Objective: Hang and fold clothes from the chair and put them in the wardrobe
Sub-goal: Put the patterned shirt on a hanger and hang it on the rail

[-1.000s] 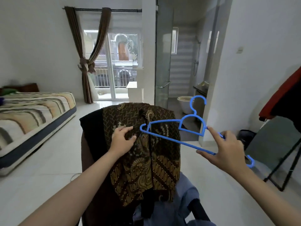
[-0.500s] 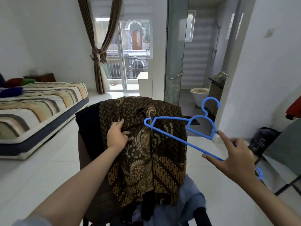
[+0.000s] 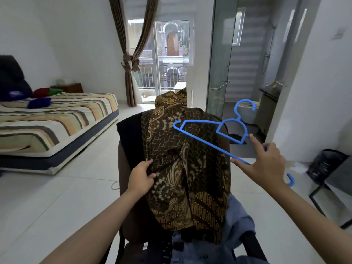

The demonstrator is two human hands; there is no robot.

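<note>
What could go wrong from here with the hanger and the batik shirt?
1. The right hand holds the blue hanger with thumb and forefinger spread, a loose-looking grip; it may slip.
2. The left hand pinches only the edge of the batik shirt, so lifting could drag the black garment or the blue clothes off the chair.

Head view, single: camera is sitting at the person's head height, looking forward and slightly down over both forearms. Chair (image 3: 131,216) draped with clothes is lying close, centre frame; bed (image 3: 62,119) is showing left, balcony door (image 3: 171,60) far ahead.
</note>
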